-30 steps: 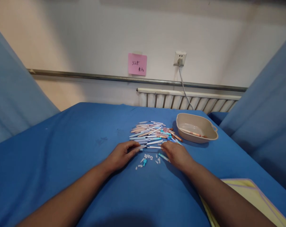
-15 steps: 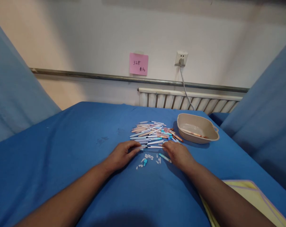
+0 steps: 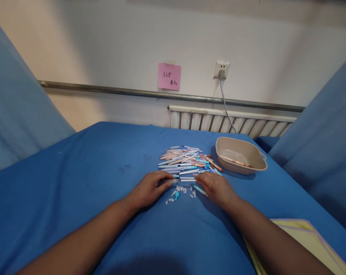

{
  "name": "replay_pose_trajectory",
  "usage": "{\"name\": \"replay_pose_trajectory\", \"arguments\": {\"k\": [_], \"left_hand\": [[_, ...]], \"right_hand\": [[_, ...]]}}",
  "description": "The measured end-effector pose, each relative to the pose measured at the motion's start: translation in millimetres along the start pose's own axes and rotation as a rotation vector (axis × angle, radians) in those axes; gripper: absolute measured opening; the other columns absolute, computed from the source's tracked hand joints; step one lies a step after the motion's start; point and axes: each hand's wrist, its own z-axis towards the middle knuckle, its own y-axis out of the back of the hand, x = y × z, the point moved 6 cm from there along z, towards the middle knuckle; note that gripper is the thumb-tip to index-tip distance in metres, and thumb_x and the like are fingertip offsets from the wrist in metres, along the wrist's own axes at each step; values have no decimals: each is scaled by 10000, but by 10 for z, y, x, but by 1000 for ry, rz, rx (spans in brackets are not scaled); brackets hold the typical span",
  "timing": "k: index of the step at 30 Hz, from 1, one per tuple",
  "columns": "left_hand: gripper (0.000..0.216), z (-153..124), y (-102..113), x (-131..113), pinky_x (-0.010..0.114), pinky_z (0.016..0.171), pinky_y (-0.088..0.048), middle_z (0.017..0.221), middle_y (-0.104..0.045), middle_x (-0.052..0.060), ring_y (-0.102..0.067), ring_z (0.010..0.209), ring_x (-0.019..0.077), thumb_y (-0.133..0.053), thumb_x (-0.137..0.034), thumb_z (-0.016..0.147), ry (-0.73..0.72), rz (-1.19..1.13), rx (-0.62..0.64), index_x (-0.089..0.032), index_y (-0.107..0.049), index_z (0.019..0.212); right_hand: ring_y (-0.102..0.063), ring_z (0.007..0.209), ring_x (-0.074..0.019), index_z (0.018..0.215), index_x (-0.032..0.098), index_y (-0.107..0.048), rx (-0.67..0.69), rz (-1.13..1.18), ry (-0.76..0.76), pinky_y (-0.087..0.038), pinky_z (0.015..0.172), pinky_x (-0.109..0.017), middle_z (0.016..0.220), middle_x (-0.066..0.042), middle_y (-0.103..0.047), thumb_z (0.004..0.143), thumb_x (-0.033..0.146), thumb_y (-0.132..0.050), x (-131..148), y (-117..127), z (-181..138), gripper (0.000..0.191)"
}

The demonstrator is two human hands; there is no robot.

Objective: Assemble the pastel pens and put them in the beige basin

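My left hand (image 3: 150,188) is closed in a pinch on a slim greyish pen barrel (image 3: 175,181), partly hidden by the fingers. Opposite it, my right hand (image 3: 218,188) pinches the far end of a thin white pen refill (image 3: 188,180), which lines up with the barrel; whether the two are joined is too small to tell. Just beyond the hands lies a pile of pens and white refills (image 3: 178,160). Small white tips (image 3: 181,189) and a turquoise cap (image 3: 177,196) are scattered nearer me. A turquoise-ended pen (image 3: 200,190) lies beside my right fingers.
A beige plastic basin (image 3: 238,151) with an orange-brown pen in it stands right of the pile. A yellow cloth (image 3: 301,238) lies at the lower right on the blue sheet (image 3: 75,183). Blue curtains (image 3: 322,122) hang at both sides, with a radiator (image 3: 207,121) behind.
Both hands have come slightly closer together, and less of the white refill shows between them. The whole view has shifted slightly.
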Motion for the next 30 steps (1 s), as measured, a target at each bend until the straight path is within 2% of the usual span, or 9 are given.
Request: {"name": "replay_pose_trajectory", "arguments": {"k": [7,13,17,22,26,30], "left_hand": [[200,-5,-4,-13,260,808,-426,942,-669,26,-599,876,168,-511,-311,885,-14,0,3,-199,-649,977],[196,-26,-115,-59,230,741,-428,895,-671,13,-597,811,149,-519,-302,879,23,-87,59,-190,-642,984],[194,-44,-207,-189,222,695,-423,839,-658,3,-582,752,136,-496,-299,892,2,-110,113,-188,-636,967],[170,-55,-156,-270,255,764,-417,912,-653,22,-578,851,161,-525,-255,867,-32,-2,8,-197,-624,992],[162,-63,-105,-253,258,757,-422,892,-646,20,-580,832,160,-553,-187,821,-32,6,-68,-195,-628,965],[136,-67,-70,-204,255,742,-429,873,-664,13,-595,797,156,-564,-195,812,14,-37,-109,-188,-643,923]], "right_hand": [[-626,921,-199,1083,196,-626,-22,67,32,-480,811,-310,979,-94,-677,924,207,-436,8,-21,-12,248],[-626,870,-176,1151,169,-551,-18,211,73,-495,790,-308,948,-84,-667,869,70,-409,156,-58,-44,331],[-601,1003,-185,1220,178,-478,-48,293,71,-484,861,-333,1090,-95,-638,862,52,-394,244,-102,-76,389],[-567,1103,-183,1301,208,-403,-56,334,34,-464,927,-352,1214,-85,-595,843,28,-388,316,-125,-100,493],[-557,1126,-194,1312,224,-392,-42,345,28,-459,938,-371,1236,-79,-588,852,36,-377,371,-129,-118,498],[-575,1102,-198,1311,237,-391,-52,385,-1,-469,922,-376,1214,-79,-606,869,62,-379,357,-157,-129,475]]}}
